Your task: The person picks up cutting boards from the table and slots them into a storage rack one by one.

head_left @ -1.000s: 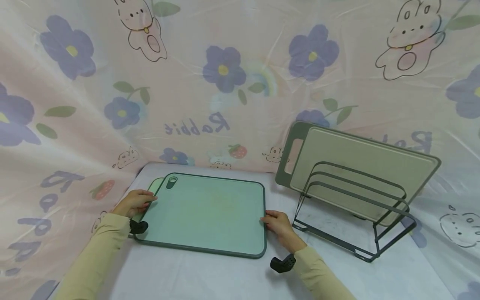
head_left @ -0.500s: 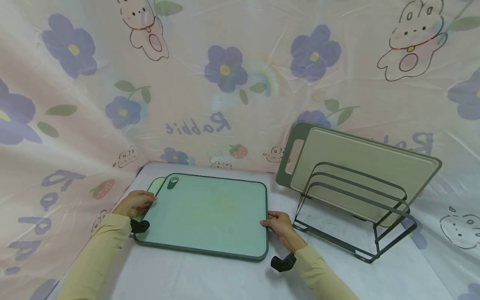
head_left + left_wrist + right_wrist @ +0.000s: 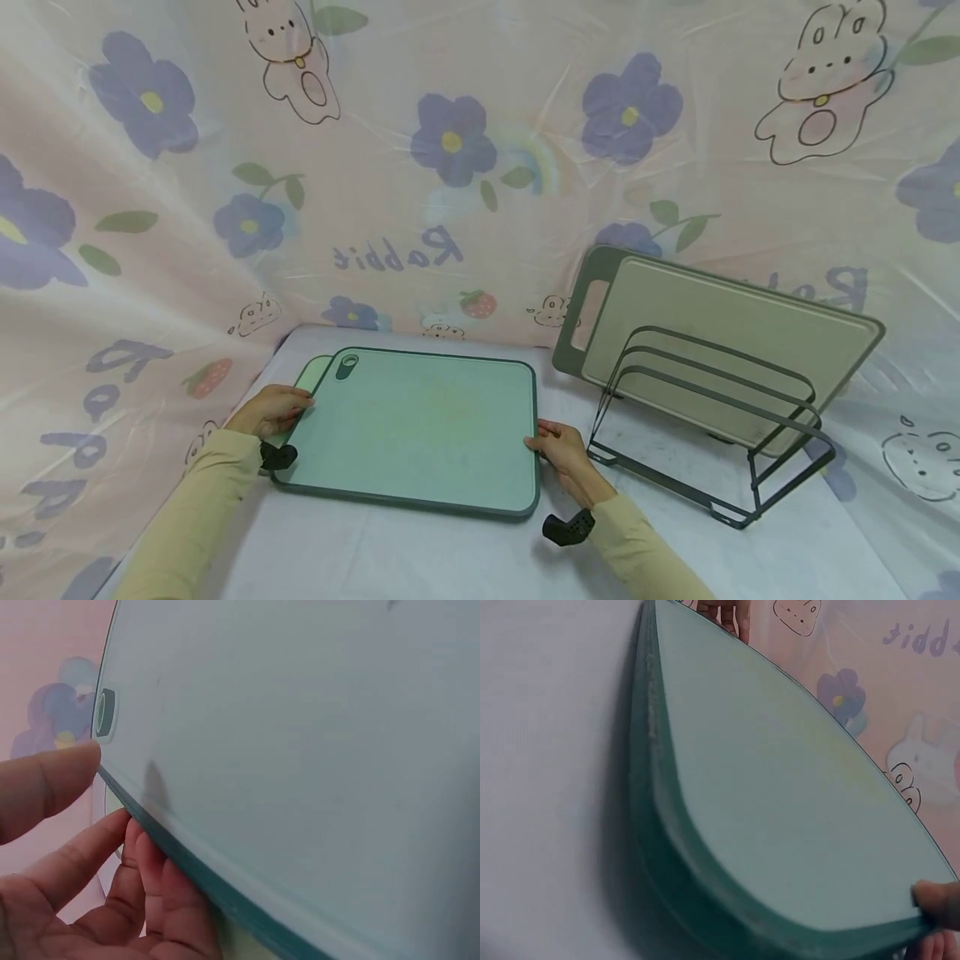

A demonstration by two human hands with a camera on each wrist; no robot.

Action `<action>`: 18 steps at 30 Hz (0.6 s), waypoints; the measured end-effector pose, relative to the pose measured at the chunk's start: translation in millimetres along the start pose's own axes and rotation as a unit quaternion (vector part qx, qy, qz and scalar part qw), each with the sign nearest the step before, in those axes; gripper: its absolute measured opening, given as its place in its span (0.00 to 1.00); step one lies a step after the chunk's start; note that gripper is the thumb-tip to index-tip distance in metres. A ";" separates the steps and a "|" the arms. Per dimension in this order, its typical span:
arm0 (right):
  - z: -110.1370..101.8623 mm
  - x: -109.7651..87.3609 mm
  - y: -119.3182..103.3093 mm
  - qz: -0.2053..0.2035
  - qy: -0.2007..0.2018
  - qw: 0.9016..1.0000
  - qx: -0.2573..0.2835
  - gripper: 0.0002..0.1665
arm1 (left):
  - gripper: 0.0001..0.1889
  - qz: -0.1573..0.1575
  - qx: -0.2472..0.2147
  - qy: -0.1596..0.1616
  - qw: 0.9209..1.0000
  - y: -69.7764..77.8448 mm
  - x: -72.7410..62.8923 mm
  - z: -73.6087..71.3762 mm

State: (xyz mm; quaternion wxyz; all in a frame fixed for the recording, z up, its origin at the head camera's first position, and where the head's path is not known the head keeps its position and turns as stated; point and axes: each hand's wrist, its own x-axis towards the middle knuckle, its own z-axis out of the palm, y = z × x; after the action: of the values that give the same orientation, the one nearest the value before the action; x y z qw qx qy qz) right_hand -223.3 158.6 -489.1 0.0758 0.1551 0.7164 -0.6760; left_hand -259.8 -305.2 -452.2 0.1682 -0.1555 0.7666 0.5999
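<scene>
Head: green board (image 3: 420, 429) held, rack (image 3: 654, 478) bearing beige board (image 3: 720, 304)

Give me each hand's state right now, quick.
Left hand: closed, holding the green cutting board by its left edge.
Right hand: closed, pinching the same board's right edge, thumb on top.

I work at a white-clothed table (image 3: 390, 554) in a curtained-off corner, a sheet (image 3: 360, 175) printed with flowers (image 3: 453, 140) and rabbits (image 3: 817, 83) hanging behind and beside my cutting board (image 3: 420, 429).
</scene>
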 end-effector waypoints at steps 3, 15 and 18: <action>0.3 0.3 0.7 -0.001 0.000 1.000 0.009 0.29 | 0.24 0.001 0.009 -0.006 1.000 0.2 -0.4 -0.6; -2.6 -1.6 0.8 -0.021 -0.007 1.000 0.015 0.28 | 0.31 -0.019 0.033 0.013 0.999 8.4 -0.3 5.3; -3.7 -1.4 0.4 -0.023 -0.006 1.000 0.016 0.27 | 0.30 -0.019 0.033 0.023 0.999 8.5 3.6 4.0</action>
State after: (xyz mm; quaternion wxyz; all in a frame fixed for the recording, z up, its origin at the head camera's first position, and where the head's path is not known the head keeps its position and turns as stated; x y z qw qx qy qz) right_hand -221.4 162.2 -488.7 0.0619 0.1358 0.7085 -0.6898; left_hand -266.5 -299.5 -447.3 0.1672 -0.1786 0.7867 0.5668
